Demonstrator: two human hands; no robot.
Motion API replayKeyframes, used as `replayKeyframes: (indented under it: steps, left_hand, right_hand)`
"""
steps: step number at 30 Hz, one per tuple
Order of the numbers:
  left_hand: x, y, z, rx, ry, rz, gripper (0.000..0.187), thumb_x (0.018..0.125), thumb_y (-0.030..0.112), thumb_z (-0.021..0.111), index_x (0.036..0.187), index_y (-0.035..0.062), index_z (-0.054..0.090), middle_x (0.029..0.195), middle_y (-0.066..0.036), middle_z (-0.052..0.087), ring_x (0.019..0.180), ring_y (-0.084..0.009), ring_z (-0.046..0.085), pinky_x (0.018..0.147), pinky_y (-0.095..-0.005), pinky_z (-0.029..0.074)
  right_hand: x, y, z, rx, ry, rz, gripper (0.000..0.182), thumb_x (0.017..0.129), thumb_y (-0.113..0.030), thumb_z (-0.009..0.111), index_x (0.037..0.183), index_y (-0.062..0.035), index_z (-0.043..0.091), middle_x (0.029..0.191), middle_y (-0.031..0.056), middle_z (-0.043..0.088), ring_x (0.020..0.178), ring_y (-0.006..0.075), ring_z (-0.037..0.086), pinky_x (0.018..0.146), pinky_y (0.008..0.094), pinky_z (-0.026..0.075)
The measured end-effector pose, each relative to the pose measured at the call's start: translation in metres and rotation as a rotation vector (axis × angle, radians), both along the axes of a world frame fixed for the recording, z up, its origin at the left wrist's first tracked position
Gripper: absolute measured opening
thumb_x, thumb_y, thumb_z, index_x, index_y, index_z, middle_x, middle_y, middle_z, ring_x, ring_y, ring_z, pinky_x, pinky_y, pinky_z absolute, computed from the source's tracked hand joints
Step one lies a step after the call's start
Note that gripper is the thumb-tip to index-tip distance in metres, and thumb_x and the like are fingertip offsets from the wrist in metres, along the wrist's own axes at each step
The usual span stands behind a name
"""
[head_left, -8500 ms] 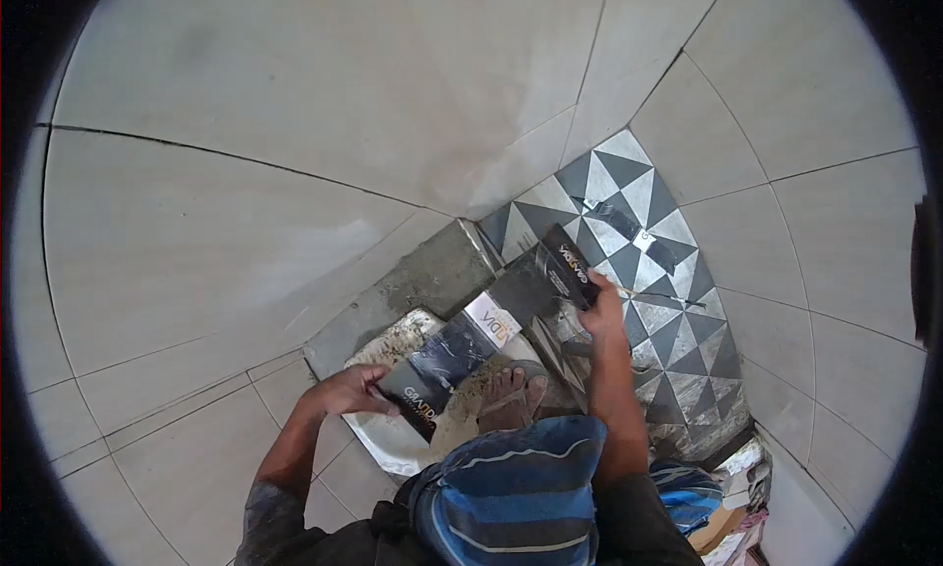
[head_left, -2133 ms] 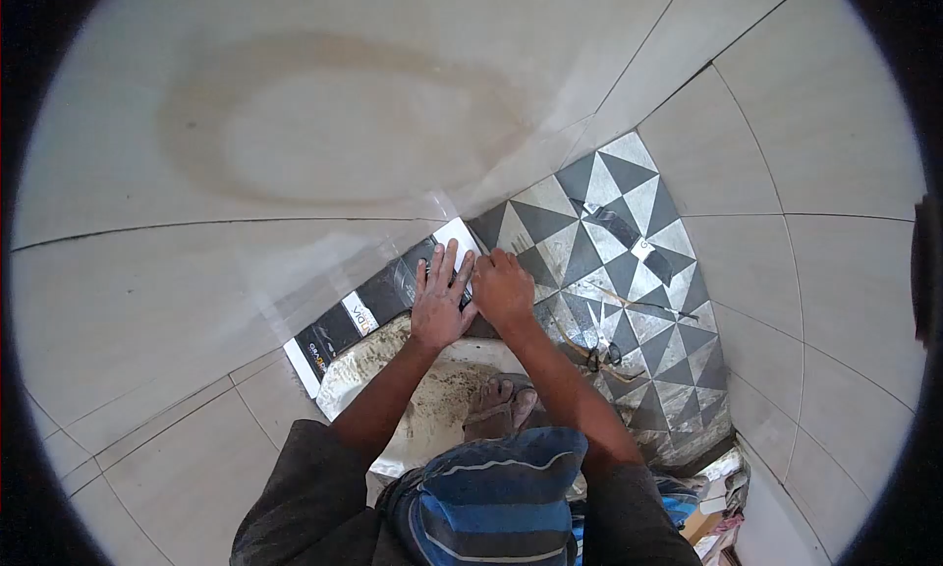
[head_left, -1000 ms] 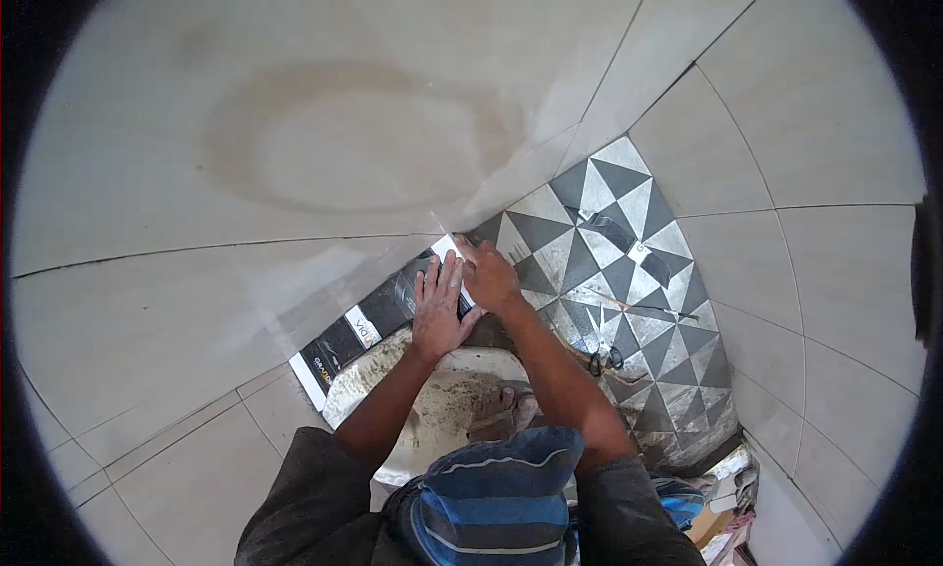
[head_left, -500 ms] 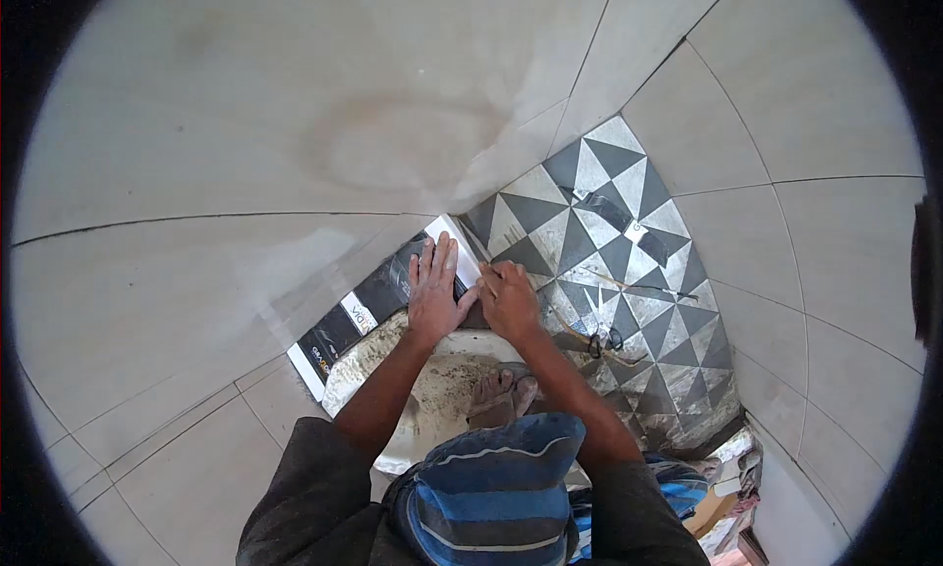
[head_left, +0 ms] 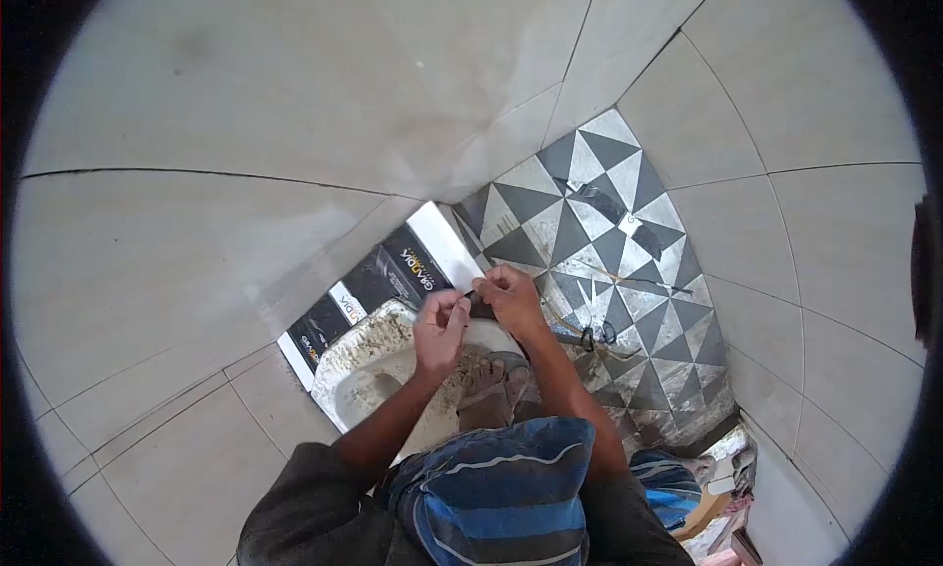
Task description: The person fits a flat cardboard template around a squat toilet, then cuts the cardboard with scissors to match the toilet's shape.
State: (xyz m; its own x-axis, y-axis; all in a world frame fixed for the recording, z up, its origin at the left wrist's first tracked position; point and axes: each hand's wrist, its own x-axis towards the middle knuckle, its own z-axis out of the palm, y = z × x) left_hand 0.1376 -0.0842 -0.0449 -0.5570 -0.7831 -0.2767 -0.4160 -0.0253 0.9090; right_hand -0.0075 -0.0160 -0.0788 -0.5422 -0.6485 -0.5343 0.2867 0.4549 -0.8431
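My left hand (head_left: 442, 332) and my right hand (head_left: 513, 301) are close together, their fingertips pinched near one corner of a box. A small dark bit shows between the fingertips, too small to name. Beneath and beyond them lies the long black-and-white printed box (head_left: 378, 283), slanting along the foot of the wall. A dirt-spattered white ceramic fixture (head_left: 346, 374) sits under my arms, partly behind the box. My sandalled foot (head_left: 488, 384) shows beside it.
Beige tiled walls (head_left: 835, 232) meet in a corner ahead. Grey-and-white triangle tiles (head_left: 580, 237) cover the floor to the right, with dark strips (head_left: 599, 202) and a thin cord (head_left: 629, 283) on them. Mixed clutter (head_left: 722, 497) lies at lower right.
My left hand, which lay flat on the box with fingers spread, has come off it and drawn in beside the right hand, fingers now pinched. More of the box's print shows.
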Motion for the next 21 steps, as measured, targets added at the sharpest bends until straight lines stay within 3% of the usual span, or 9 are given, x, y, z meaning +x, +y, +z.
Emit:
replayKeyframes:
  steps: [1, 2, 4, 8, 11, 13, 15, 17, 21]
  left_hand:
    - [0.001, 0.011, 0.001, 0.641, 0.114, 0.175, 0.028, 0.097, 0.030, 0.064, 0.115, 0.0095, 0.060, 0.109, -0.007, 0.066, 0.100, -0.0217, 0.063, 0.088, -0.0366, 0.049]
    - [-0.006, 0.017, 0.006, 0.647, 0.114, 0.181, 0.028, 0.097, 0.030, 0.064, 0.115, 0.0095, 0.060, 0.109, -0.007, 0.066, 0.100, -0.0217, 0.063, 0.088, -0.0366, 0.049]
    - [-0.022, 0.020, 0.018, 1.218, 0.331, 0.524, 0.025, 0.099, 0.036, 0.061, 0.106, 0.0123, 0.061, 0.096, 0.000, 0.067, 0.084, -0.0109, 0.063, 0.073, -0.0276, 0.051]
    - [-0.022, 0.021, -0.001, 1.247, 0.511, 0.607, 0.026, 0.100, 0.037, 0.059, 0.103, 0.0113, 0.062, 0.092, 0.002, 0.066, 0.078, -0.0102, 0.063, 0.066, -0.0253, 0.051]
    - [-0.011, 0.017, -0.020, 1.207, 0.646, 0.533, 0.021, 0.099, 0.033, 0.061, 0.102, 0.0124, 0.064, 0.092, 0.002, 0.068, 0.078, -0.0107, 0.064, 0.066, -0.0267, 0.051]
    - [-0.005, 0.016, -0.018, 1.349, 0.860, 0.510, 0.018, 0.102, 0.029, 0.056, 0.110, 0.0138, 0.063, 0.099, 0.000, 0.068, 0.084, -0.0138, 0.063, 0.075, -0.0306, 0.050]
    - [-0.011, 0.016, -0.005, 1.311, 0.809, 0.567, 0.013, 0.100, 0.025, 0.059, 0.108, 0.0156, 0.064, 0.097, 0.003, 0.069, 0.078, -0.0126, 0.063, 0.070, -0.0300, 0.050]
    - [-0.014, 0.015, 0.001, 1.327, 0.777, 0.580, 0.013, 0.100, 0.026, 0.060, 0.105, 0.0147, 0.064, 0.093, 0.003, 0.069, 0.077, -0.0117, 0.063, 0.069, -0.0288, 0.049]
    - [-0.012, 0.012, -0.003, 1.345, 0.793, 0.550, 0.013, 0.100, 0.025, 0.060, 0.104, 0.0135, 0.064, 0.091, 0.003, 0.068, 0.075, -0.0115, 0.063, 0.069, -0.0282, 0.049]
  right_hand:
    - [0.000, 0.003, 0.012, -0.045, -0.156, -0.048, 0.014, 0.088, -0.014, 0.072, 0.087, -0.0011, 0.066, 0.073, 0.0023, 0.065, 0.066, 0.0093, 0.059, 0.062, 0.0261, 0.048]
    - [0.001, 0.005, 0.020, -0.092, -0.313, -0.095, 0.013, 0.088, -0.013, 0.072, 0.087, -0.0012, 0.066, 0.074, 0.0021, 0.066, 0.065, 0.0085, 0.059, 0.061, 0.0254, 0.048]
    - [0.003, 0.010, 0.022, -0.082, -0.323, -0.080, 0.016, 0.088, -0.014, 0.072, 0.092, -0.0003, 0.066, 0.076, 0.0039, 0.068, 0.066, 0.0116, 0.062, 0.062, 0.0285, 0.050]
    - [-0.002, 0.012, 0.041, -0.098, -0.068, 0.124, 0.020, 0.090, -0.016, 0.070, 0.100, 0.0004, 0.067, 0.085, 0.0073, 0.071, 0.074, 0.0159, 0.066, 0.067, 0.0309, 0.053]
    - [-0.008, 0.031, 0.033, -0.281, -0.040, 0.000, 0.023, 0.091, -0.019, 0.069, 0.104, 0.0000, 0.068, 0.093, 0.0111, 0.071, 0.084, 0.0164, 0.066, 0.074, 0.0313, 0.053]
    - [-0.026, 0.071, -0.005, -0.003, 0.173, -0.031, 0.028, 0.092, -0.024, 0.068, 0.107, -0.0005, 0.068, 0.099, 0.0142, 0.069, 0.091, 0.0201, 0.065, 0.081, 0.0334, 0.051]
    - [-0.035, 0.140, -0.073, 0.137, 0.220, -0.131, 0.022, 0.091, -0.020, 0.068, 0.105, -0.0025, 0.068, 0.093, 0.0062, 0.068, 0.086, 0.0175, 0.065, 0.075, 0.0328, 0.052]
    - [-0.032, 0.194, -0.100, 0.702, 0.548, -0.001, 0.026, 0.087, -0.023, 0.068, 0.103, -0.0027, 0.069, 0.095, 0.0151, 0.069, 0.090, 0.0332, 0.067, 0.080, 0.0439, 0.053]
    - [-0.011, 0.252, -0.116, 0.796, 0.696, 0.133, 0.036, 0.083, -0.024, 0.069, 0.113, -0.0031, 0.062, 0.114, 0.0221, 0.062, 0.105, 0.0412, 0.061, 0.089, 0.0498, 0.050]
